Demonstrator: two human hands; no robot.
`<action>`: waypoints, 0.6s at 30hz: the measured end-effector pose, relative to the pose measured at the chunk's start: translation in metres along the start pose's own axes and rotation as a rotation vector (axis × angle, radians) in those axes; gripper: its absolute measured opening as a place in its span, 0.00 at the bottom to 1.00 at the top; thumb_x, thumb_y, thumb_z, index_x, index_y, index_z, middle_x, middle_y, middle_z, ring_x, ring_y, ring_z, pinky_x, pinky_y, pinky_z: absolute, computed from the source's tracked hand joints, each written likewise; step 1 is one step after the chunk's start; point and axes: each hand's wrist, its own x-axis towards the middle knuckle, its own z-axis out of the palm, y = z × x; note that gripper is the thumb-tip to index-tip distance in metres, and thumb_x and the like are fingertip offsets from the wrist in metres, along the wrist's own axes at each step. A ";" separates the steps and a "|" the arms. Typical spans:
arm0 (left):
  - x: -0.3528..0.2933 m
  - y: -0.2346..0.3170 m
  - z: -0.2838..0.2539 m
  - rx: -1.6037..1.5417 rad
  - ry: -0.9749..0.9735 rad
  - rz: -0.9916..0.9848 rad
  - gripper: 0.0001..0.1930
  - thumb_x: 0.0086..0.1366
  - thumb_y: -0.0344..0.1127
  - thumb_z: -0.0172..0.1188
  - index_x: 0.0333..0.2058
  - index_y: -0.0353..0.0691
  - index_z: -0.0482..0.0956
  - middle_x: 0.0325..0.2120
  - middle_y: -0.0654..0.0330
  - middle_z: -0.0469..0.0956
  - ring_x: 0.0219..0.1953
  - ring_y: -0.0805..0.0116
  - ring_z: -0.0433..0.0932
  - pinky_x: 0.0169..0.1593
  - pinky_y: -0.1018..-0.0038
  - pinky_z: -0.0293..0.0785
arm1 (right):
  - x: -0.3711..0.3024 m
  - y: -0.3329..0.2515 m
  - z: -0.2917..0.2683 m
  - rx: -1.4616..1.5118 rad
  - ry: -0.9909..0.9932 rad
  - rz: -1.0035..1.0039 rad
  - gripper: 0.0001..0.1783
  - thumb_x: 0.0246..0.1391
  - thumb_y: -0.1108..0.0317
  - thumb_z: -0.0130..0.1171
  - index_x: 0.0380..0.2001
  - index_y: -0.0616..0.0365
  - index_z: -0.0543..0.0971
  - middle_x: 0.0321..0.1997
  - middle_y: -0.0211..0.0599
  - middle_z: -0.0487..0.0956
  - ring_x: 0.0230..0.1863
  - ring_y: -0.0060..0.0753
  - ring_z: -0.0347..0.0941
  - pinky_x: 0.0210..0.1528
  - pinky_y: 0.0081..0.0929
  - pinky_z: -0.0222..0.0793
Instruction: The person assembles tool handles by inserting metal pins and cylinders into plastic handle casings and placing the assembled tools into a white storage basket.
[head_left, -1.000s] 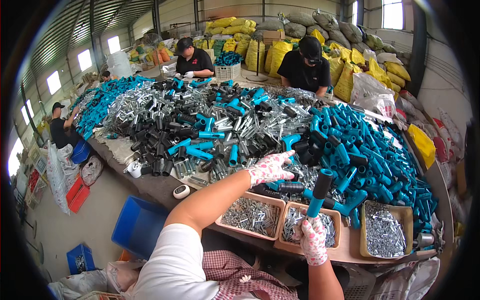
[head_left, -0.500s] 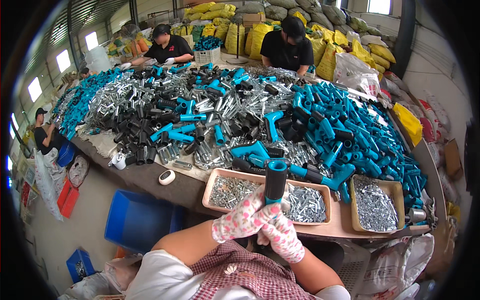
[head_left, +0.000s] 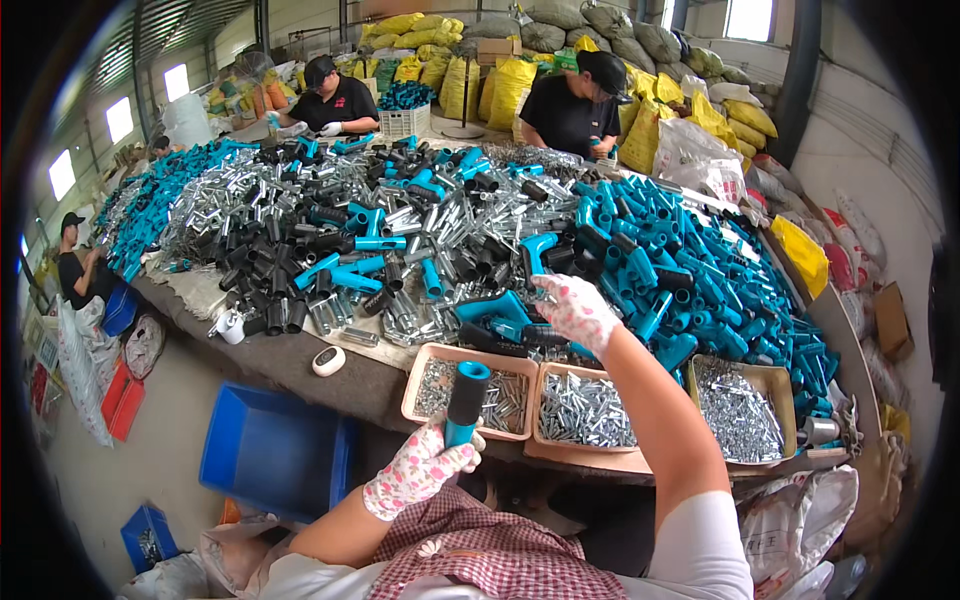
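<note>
In my left hand [head_left: 422,465], gloved in white with a pink pattern, a teal plastic tube with a black sleeve [head_left: 468,395] stands nearly upright, its round open end on top. My left fingers wrap its lower part. My right hand [head_left: 580,312], in a matching glove, reaches over the heap with fingers stretched forward. Its fingertips are at the lower end of a teal angled handle [head_left: 538,250]; whether they touch it I cannot tell. Just left of that hand lies a larger teal housing [head_left: 492,308]. Nothing shows in my right hand.
Small metal parts fill two pale trays [head_left: 408,402] [head_left: 537,430] and a yellowish tray [head_left: 787,385] along the table's near edge. Beyond lies a broad heap of teal, black and metal parts [head_left: 430,215]. A blue bin [head_left: 225,430] stands lower left. Two people [head_left: 335,105] [head_left: 570,115] work across the table.
My hands have parted. The left has moved left and down with the sleeved tube, while the right has gone forward from it to the heap.
</note>
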 end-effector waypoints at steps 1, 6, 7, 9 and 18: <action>0.002 -0.001 -0.001 0.051 -0.024 -0.037 0.21 0.66 0.31 0.58 0.55 0.34 0.65 0.40 0.58 0.77 0.37 0.71 0.78 0.42 0.75 0.76 | 0.011 0.028 0.011 -0.265 0.089 -0.162 0.23 0.54 0.64 0.58 0.54 0.51 0.75 0.46 0.41 0.80 0.47 0.45 0.76 0.50 0.39 0.72; 0.002 -0.002 -0.005 0.247 0.184 0.069 0.29 0.55 0.40 0.73 0.49 0.36 0.69 0.31 0.64 0.77 0.27 0.78 0.75 0.32 0.79 0.73 | 0.050 0.011 0.039 -0.678 -0.345 -0.101 0.23 0.49 0.67 0.55 0.52 0.43 0.77 0.44 0.36 0.81 0.46 0.41 0.78 0.47 0.41 0.73; 0.002 -0.001 -0.006 0.241 0.202 0.066 0.29 0.55 0.40 0.73 0.49 0.36 0.69 0.31 0.64 0.77 0.27 0.78 0.75 0.32 0.79 0.73 | 0.054 0.009 0.043 -0.721 -0.414 -0.156 0.20 0.49 0.68 0.55 0.47 0.43 0.80 0.43 0.34 0.82 0.44 0.39 0.79 0.45 0.40 0.74; 0.008 0.006 -0.009 0.413 0.194 0.145 0.30 0.54 0.42 0.74 0.49 0.36 0.69 0.31 0.66 0.76 0.28 0.79 0.73 0.35 0.79 0.72 | 0.063 0.008 0.042 -0.760 -0.583 0.029 0.25 0.49 0.62 0.56 0.53 0.41 0.76 0.37 0.34 0.81 0.36 0.40 0.78 0.39 0.33 0.74; 0.016 0.020 0.008 0.696 0.148 -0.010 0.27 0.56 0.46 0.69 0.49 0.34 0.75 0.37 0.53 0.81 0.40 0.65 0.80 0.47 0.69 0.73 | 0.006 0.057 0.017 0.338 -0.348 0.133 0.10 0.58 0.66 0.46 0.32 0.61 0.74 0.27 0.44 0.76 0.31 0.38 0.75 0.33 0.32 0.72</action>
